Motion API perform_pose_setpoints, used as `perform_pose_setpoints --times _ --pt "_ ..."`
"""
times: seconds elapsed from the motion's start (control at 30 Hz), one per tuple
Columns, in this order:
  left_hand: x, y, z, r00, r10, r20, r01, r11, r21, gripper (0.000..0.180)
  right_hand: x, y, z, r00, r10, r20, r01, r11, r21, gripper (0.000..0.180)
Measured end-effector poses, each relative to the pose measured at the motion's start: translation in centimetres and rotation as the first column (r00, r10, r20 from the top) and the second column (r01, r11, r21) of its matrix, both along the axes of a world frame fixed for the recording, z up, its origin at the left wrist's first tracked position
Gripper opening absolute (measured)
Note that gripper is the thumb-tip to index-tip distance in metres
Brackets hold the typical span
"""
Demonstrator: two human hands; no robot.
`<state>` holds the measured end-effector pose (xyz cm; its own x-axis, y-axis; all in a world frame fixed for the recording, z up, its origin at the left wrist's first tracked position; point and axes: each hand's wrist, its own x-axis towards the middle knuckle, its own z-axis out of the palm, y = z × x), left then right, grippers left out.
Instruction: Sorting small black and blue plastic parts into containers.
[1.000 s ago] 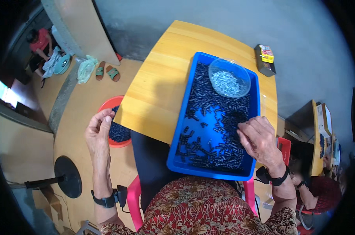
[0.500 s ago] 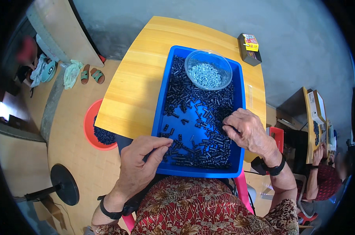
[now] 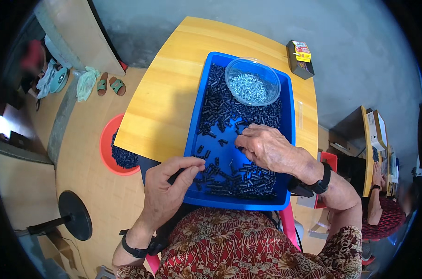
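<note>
A blue plastic tray [image 3: 291, 109] sits in front of me, spread with many small black cylindrical parts [image 3: 218, 95]. At its far right rests a round clear tub [image 3: 253, 81] of small shiny metal pieces. Over the tray's near left edge is my left hand [image 3: 173, 183], thumb and forefinger pinched together; whatever is between them is too small to make out. My right hand [image 3: 266, 149] hovers above the middle of the tray among the black parts, its fingers curled together. Its fingertips are partly hidden, so I cannot make out what they hold.
The tray stands on a yellow wooden table [image 3: 159, 93]. A dark box [image 3: 301, 65] with a yellow pack is at the far right corner. An orange-red basin [image 3: 109, 160] with black parts stands on the floor at left. Another person's arm [image 3: 374, 204] shows at far right.
My right hand has moved left, from the tray's right side to over its middle. My left hand stays pinched in nearly the same place.
</note>
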<state>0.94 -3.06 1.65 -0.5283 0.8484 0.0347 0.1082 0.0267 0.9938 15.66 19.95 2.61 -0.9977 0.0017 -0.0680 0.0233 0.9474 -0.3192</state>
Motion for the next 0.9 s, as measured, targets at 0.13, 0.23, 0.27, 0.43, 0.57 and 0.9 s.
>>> perform_pose_setpoints --times 0.13,0.23,0.27,0.43,0.57,0.9 --pt "0.1 -0.1 -0.2 0.999 0.011 0.042 -0.012 1.000 0.017 0.015 -0.6 0.4 -0.5 0.996 0.069 0.062 -0.075 0.993 0.088 0.016" --pt "-0.1 -0.1 -0.3 0.999 -0.016 0.036 0.015 1.000 0.021 0.015 -0.8 0.2 -0.6 0.994 0.103 0.046 -0.109 0.984 0.142 0.017" --pt "-0.2 -0.1 -0.3 0.999 -0.021 0.029 0.021 1.000 0.020 0.015 -0.8 0.2 -0.5 0.993 0.110 0.046 -0.115 0.983 0.144 0.017" --pt "0.0 0.1 0.3 1.000 -0.018 0.024 0.018 1.000 0.003 0.016 -0.6 -0.2 0.4 0.993 0.044 -0.106 -0.048 0.998 -0.033 0.017" --pt "0.2 1.3 0.8 0.997 -0.038 0.069 0.039 0.999 -0.023 0.017 -0.6 -2.3 2.9 0.938 -0.022 -0.346 -0.027 0.990 -0.138 0.021" --pt "1.5 3.7 0.4 0.975 -0.020 -0.221 0.077 0.965 0.250 0.024 0.9 -3.9 4.3 0.934 -0.287 -0.215 0.109 0.798 -0.592 0.019"
